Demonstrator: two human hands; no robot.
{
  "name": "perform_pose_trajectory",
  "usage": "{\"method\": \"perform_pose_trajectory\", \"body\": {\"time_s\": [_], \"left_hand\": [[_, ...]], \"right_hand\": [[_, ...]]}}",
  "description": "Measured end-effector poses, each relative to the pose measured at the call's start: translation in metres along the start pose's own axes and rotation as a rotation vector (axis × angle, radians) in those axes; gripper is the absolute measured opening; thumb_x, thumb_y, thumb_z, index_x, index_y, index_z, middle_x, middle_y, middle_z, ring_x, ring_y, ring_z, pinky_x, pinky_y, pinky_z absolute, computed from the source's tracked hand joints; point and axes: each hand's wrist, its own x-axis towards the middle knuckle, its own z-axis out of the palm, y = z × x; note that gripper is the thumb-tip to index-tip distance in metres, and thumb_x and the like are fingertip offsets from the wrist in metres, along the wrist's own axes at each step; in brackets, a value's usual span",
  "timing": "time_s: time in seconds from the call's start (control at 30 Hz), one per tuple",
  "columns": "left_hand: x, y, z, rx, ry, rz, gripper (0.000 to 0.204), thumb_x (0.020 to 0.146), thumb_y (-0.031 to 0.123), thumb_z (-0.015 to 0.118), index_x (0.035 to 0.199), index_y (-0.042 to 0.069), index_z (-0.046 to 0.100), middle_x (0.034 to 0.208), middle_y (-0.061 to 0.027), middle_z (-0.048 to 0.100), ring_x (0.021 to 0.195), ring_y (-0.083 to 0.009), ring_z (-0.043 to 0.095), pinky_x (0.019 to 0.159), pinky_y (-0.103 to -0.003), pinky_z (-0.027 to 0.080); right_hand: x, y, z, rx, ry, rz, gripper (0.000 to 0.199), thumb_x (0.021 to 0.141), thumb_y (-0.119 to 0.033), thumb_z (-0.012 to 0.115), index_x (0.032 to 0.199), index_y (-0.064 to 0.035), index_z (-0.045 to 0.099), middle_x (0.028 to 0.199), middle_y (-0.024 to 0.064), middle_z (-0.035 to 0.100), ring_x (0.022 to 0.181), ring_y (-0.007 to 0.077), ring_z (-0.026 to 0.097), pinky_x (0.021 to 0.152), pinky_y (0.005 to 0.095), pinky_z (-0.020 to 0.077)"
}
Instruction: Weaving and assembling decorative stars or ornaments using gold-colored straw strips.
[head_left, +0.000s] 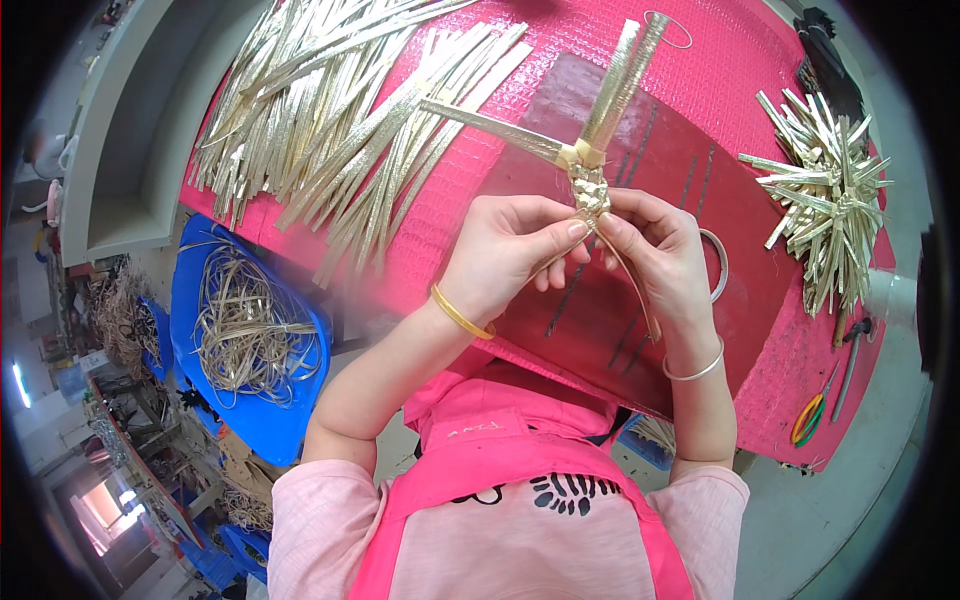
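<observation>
Both hands meet over a dark red mat, pinching the lower end of a braid of gold strips (590,188). My left hand (515,240) grips it from the left, thumb and index finger pressed together. From the other side my right hand (655,245) pinches the same end, with a loose strip (640,290) hanging down below its fingers. Beyond the hands, wide gold strips (610,90) stick out away from me and another strip (490,128) juts to the left. The strand ends between my fingertips are partly hidden.
The dark red mat (720,330) lies on a pink table cover (440,215). Many loose gold strips (330,110) are piled at the far left; finished-looking gold bundles (835,195) lie at the right. Scissors (810,415) rest near the right edge. A blue bin (265,425) holds tangled strips.
</observation>
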Motion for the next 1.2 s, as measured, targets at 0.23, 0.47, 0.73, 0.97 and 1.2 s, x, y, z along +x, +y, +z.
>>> {"method": "perform_pose_trajectory", "body": {"time_s": [0.23, 0.47, 0.73, 0.97, 1.2], "left_hand": [[0.002, 0.003, 0.01, 0.219, -0.001, 0.039, 0.013, 0.075, 0.008, 0.057, 0.079, -0.005, 0.059, 0.057, -0.006, 0.056, 0.04, -0.0056, 0.044, 0.036, -0.017, 0.033], [0.007, -0.003, 0.009, 0.186, 0.043, -0.008, 0.013, 0.075, 0.006, 0.056, 0.078, -0.006, 0.058, 0.058, -0.0069, 0.056, 0.039, -0.0061, 0.044, 0.036, -0.017, 0.033], [0.004, -0.002, 0.005, 0.054, -0.065, -0.065, 0.016, 0.075, 0.008, 0.057, 0.083, -0.006, 0.057, 0.061, -0.0079, 0.057, 0.042, -0.006, 0.047, 0.036, -0.016, 0.034], [-0.002, -0.004, 0.019, -0.019, -0.34, -0.109, 0.016, 0.075, 0.009, 0.057, 0.085, -0.003, 0.059, 0.088, -0.0082, 0.053, 0.054, -0.0097, 0.054, 0.045, -0.017, 0.042], [-0.006, 0.002, 0.021, 0.07, -0.38, -0.14, 0.012, 0.075, 0.008, 0.057, 0.081, -0.002, 0.06, 0.074, -0.0066, 0.057, 0.05, -0.0084, 0.053, 0.041, -0.017, 0.038]], "right_hand": [[0.01, 0.0, -0.007, -0.246, 0.015, -0.223, 0.014, 0.074, -0.008, 0.058, 0.084, 0.0016, 0.06, 0.075, 0.0035, 0.056, 0.071, 0.0069, 0.051, 0.06, 0.0205, 0.0414], [0.0, 0.004, -0.02, -0.342, 0.371, -0.185, 0.016, 0.076, -0.014, 0.057, 0.075, 0.0015, 0.057, 0.071, 0.0052, 0.055, 0.068, 0.0121, 0.052, 0.058, 0.0241, 0.0411], [-0.037, 0.015, -0.067, -0.21, 0.4, 0.089, 0.016, 0.077, -0.013, 0.055, 0.085, 0.0003, 0.052, 0.079, 0.01, 0.057, 0.068, 0.0167, 0.057, 0.054, 0.0288, 0.0436], [-0.036, 0.002, -0.037, 0.669, 0.241, -0.15, 0.017, 0.073, 0.0, 0.053, 0.087, -0.0027, 0.046, 0.096, 0.0135, 0.053, 0.087, 0.0203, 0.055, 0.079, 0.0325, 0.044], [-0.039, 0.003, -0.009, 0.344, 0.401, -0.309, 0.016, 0.072, 0.004, 0.051, 0.084, -0.0032, 0.043, 0.094, 0.0144, 0.048, 0.082, 0.019, 0.055, 0.068, 0.0269, 0.046]]}}
